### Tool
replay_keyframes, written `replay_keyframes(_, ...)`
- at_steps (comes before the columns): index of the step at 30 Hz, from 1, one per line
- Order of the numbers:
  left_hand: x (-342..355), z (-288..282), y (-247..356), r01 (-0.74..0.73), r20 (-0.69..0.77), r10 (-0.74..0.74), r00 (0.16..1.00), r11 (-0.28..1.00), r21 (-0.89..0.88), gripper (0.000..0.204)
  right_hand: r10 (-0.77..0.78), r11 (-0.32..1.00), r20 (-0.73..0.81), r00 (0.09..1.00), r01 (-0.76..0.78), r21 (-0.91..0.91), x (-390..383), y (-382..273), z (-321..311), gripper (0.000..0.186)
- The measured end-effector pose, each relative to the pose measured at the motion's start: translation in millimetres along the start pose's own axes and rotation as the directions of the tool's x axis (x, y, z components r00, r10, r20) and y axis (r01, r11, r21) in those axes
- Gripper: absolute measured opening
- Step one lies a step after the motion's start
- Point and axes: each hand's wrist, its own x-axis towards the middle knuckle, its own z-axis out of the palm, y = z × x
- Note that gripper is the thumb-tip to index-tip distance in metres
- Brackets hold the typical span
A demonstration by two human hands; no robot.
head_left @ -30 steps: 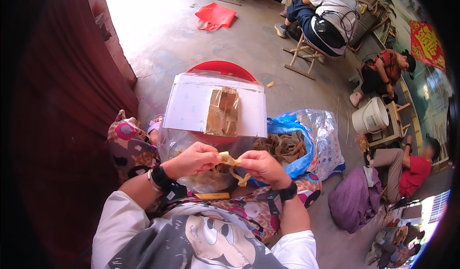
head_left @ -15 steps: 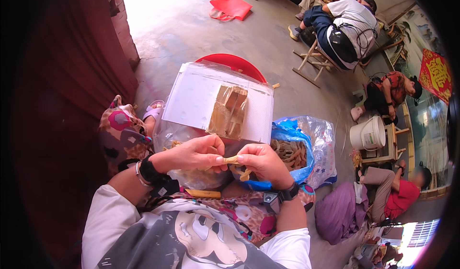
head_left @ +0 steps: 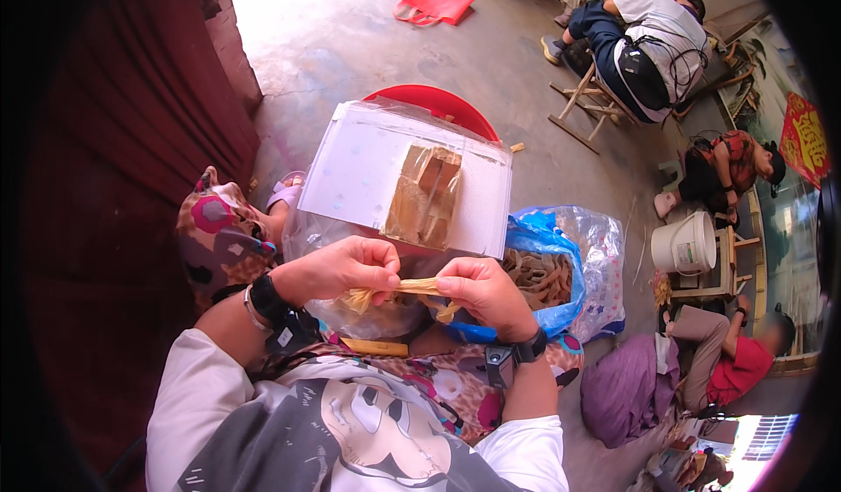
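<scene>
A pale yellow strip [head_left: 416,285] is pinched at both ends: my left hand [head_left: 363,273] grips one side, my right hand [head_left: 473,289] the other, with a taut length between and loose folds hanging below. Just beyond them, a brown block [head_left: 420,196] under clear wrap lies on a white board [head_left: 342,163] across a red basin [head_left: 462,100]. At right, a blue plastic bag [head_left: 569,264] holds brown curled strips [head_left: 534,277]. A clear bag [head_left: 307,238] sits under the board's left side. A flat yellow piece [head_left: 375,347] lies by my lap.
Several seated people [head_left: 648,45] occupy the right side, among a white bucket [head_left: 683,243], a wooden stool [head_left: 727,264] and a purple cloth bundle [head_left: 626,396]. A red bag [head_left: 434,0] lies on the floor ahead. A maroon curtain [head_left: 158,141] hangs at left.
My hands have drawn a little apart from half a second ago, and the bunched, looped strip is stretched straighter between them. The view has shifted slightly.
</scene>
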Motion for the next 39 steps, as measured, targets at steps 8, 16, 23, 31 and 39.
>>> replay_keyframes(8,8.6,4.1,28.4,-0.152,0.2,0.75,0.63,-0.134,0.979,0.015,-0.513,0.808,-0.241,0.824,0.369,-0.459,13.5,-5.3,0.1,0.01)
replay_keyframes(16,25.4,12.0,28.7,-0.012,0.249,0.805,0.538,-0.288,0.957,0.025,-0.735,0.59,-0.335,0.589,0.313,-0.745,39.1,4.2,5.6,0.007)
replay_keyframes(23,18.1,-9.2,19.4,0.21,0.083,0.75,0.656,-0.287,0.935,0.022,-0.725,0.402,-0.329,0.605,-0.016,-0.916,31.4,8.7,7.3,0.008)
replay_keyframes(31,1.3,24.7,10.6,-0.285,0.368,0.722,0.586,-0.242,0.927,0.043,-0.261,0.939,-0.092,0.961,0.275,0.206,17.7,13.8,39.6,0.027)
replay_keyframes(39,-10.0,-2.1,17.9,-0.202,0.116,0.819,0.562,0.0,0.979,0.012,0.026,0.997,0.065,0.998,-0.03,0.064,-6.2,0.6,8.3,0.019)
